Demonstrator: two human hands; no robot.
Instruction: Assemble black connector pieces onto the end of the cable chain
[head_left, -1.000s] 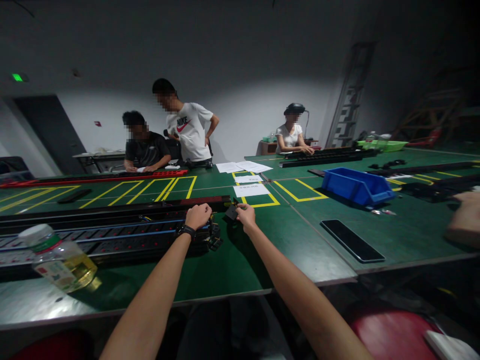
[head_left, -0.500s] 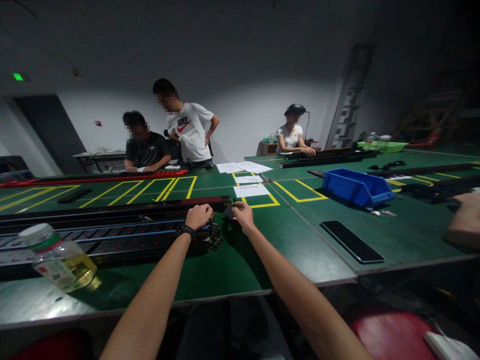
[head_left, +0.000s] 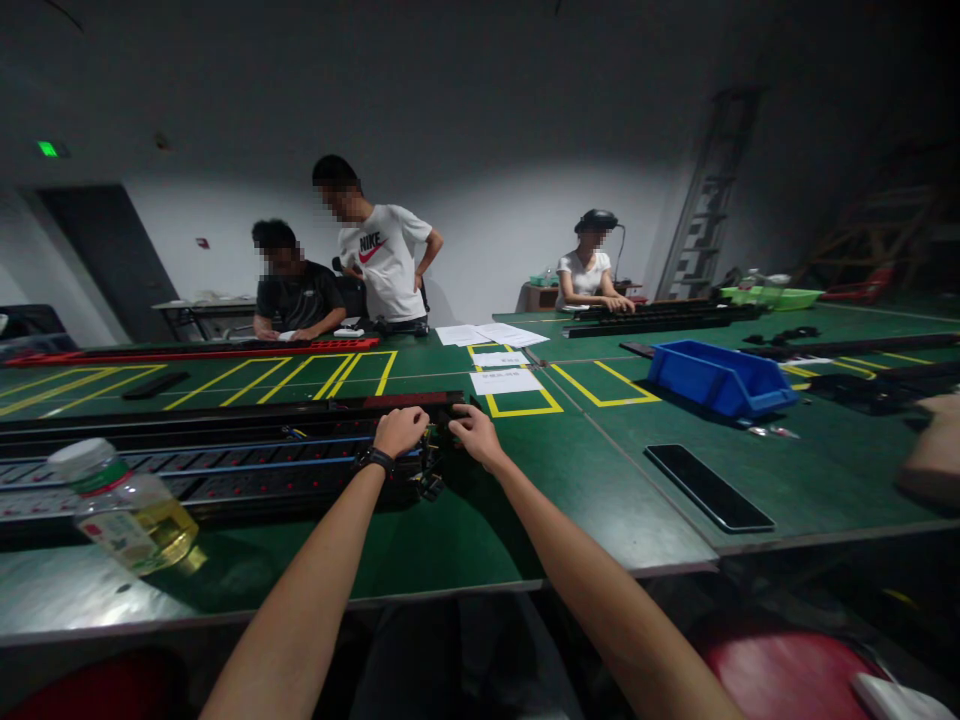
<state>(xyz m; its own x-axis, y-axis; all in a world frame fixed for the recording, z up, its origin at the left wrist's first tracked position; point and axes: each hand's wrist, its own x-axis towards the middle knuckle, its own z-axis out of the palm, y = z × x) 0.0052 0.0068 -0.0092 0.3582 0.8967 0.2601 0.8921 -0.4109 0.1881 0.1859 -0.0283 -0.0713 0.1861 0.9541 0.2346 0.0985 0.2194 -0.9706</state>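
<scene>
A long black power strip (head_left: 210, 465) with blue wires and red switches lies across the green table (head_left: 480, 540). My left hand (head_left: 400, 430), a dark watch on its wrist, is closed on the strip's right end. My right hand (head_left: 472, 432) presses a small black end piece against that same end; the piece is mostly hidden under my fingers. A loose black part (head_left: 431, 487) sits on the table just below the strip's end.
A bottle of yellow liquid (head_left: 120, 505) stands near the front left edge. A black phone (head_left: 709, 487) lies to the right, a blue bin (head_left: 720, 378) behind it. White papers (head_left: 504, 380) lie in yellow-taped boxes. Three people are at the far tables. Another person's arm (head_left: 930, 450) enters at right.
My right hand has moved left with the small black piece, from held apart in the air to against the strip's right end. My left hand has stayed put.
</scene>
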